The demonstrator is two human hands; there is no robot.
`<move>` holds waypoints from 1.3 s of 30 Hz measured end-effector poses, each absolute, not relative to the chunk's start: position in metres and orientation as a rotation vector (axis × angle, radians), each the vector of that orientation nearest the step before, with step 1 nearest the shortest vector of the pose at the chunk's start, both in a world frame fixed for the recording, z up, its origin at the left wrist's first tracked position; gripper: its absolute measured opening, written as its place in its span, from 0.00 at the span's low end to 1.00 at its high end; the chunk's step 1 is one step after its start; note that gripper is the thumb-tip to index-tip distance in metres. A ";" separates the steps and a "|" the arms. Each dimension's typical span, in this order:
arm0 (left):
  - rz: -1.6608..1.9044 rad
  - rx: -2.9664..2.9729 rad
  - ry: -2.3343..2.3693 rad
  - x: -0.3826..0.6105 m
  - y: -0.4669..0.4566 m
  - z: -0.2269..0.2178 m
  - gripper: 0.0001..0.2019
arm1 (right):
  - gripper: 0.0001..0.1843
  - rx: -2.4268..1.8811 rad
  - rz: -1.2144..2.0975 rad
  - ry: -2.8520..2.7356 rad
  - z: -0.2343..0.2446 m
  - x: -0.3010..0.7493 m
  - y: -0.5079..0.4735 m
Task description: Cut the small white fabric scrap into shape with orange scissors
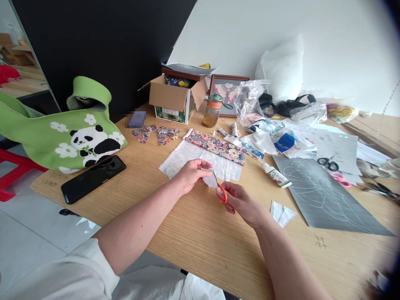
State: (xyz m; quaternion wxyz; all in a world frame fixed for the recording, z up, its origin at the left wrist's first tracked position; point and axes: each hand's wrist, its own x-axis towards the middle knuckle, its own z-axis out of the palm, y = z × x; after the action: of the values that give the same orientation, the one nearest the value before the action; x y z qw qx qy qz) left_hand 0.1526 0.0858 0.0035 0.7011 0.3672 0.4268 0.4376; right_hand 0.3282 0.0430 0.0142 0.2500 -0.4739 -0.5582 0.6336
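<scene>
Between the fingers of my left hand point(194, 175) is a small white piece of fabric point(211, 180), pinched at its upper left. My right hand point(238, 197) grips a pair of scissors point(223, 193) by its orange-red handles, and the blades reach up to the edge of the fabric piece. Behind my hands lies a pale cloth point(175, 161), partly hidden by my left hand. A folded strip of floral fabric point(215, 146) rests across the cloth's far side. To the right of my right hand sits a white triangular scrap point(281, 213).
A black phone point(93, 179) and a green panda bag point(78, 133) are at the left. Farther back stand an open cardboard box point(171, 98) and a glass jar point(212, 111). A glue bottle point(276, 175), a grey sheet point(321, 196) and black-handled scissors point(328, 163) lie right.
</scene>
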 end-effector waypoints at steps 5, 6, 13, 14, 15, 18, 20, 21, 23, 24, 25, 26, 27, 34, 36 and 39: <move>0.978 0.809 0.969 0.153 0.085 0.005 0.11 | 0.29 -1.296 1.731 -1.525 0.014 0.329 0.043; 0.980 0.812 0.973 0.153 0.085 0.005 0.11 | 0.29 -1.296 1.732 -1.528 0.014 0.329 0.043; 0.984 0.827 0.960 0.153 0.086 0.004 0.11 | 0.27 -1.273 1.754 -1.529 0.013 0.330 0.043; 0.984 0.831 0.958 0.153 0.086 0.003 0.12 | 0.27 -1.271 1.756 -1.530 0.013 0.330 0.043; 0.982 0.836 0.956 0.153 0.086 0.003 0.12 | 0.27 -1.271 1.757 -1.531 0.014 0.330 0.043; 0.971 0.847 0.949 0.152 0.086 0.002 0.12 | 0.27 -1.271 1.761 -1.533 0.014 0.330 0.043; 0.964 0.851 0.941 0.152 0.086 0.002 0.13 | 0.27 -1.269 1.765 -1.536 0.013 0.330 0.043; 0.962 0.852 0.937 0.152 0.086 0.001 0.13 | 0.27 -1.267 1.766 -1.537 0.013 0.330 0.043; 0.959 0.854 0.932 0.152 0.086 0.001 0.13 | 0.27 -1.261 1.767 -1.540 0.013 0.331 0.043; 0.959 0.854 0.931 0.152 0.086 0.001 0.13 | 0.27 -1.259 1.765 -1.542 0.012 0.331 0.043; 0.961 0.854 0.929 0.152 0.086 0.000 0.13 | 0.27 -1.258 1.764 -1.544 0.012 0.331 0.043; 0.963 0.853 0.927 0.152 0.086 0.000 0.14 | 0.27 -1.259 1.761 -1.545 0.012 0.331 0.043; 0.965 0.853 0.925 0.152 0.086 0.000 0.14 | 0.28 -1.262 1.755 -1.546 0.012 0.330 0.043; 0.971 0.841 0.917 0.152 0.086 -0.001 0.15 | 0.29 -1.278 1.728 -1.549 0.013 0.329 0.043; 0.974 0.838 0.915 0.152 0.087 -0.001 0.14 | 0.29 -1.285 1.725 -1.546 0.014 0.329 0.043; 0.977 0.839 0.915 0.152 0.087 -0.002 0.14 | 0.28 -1.305 1.714 -1.542 0.014 0.329 0.043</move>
State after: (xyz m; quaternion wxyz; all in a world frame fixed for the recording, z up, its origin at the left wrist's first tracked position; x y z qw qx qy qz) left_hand 0.1516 0.0868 -0.0020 0.7038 0.3773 0.4116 0.4393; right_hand 0.3287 0.0427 0.0137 0.2436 -0.4778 -0.5645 0.6275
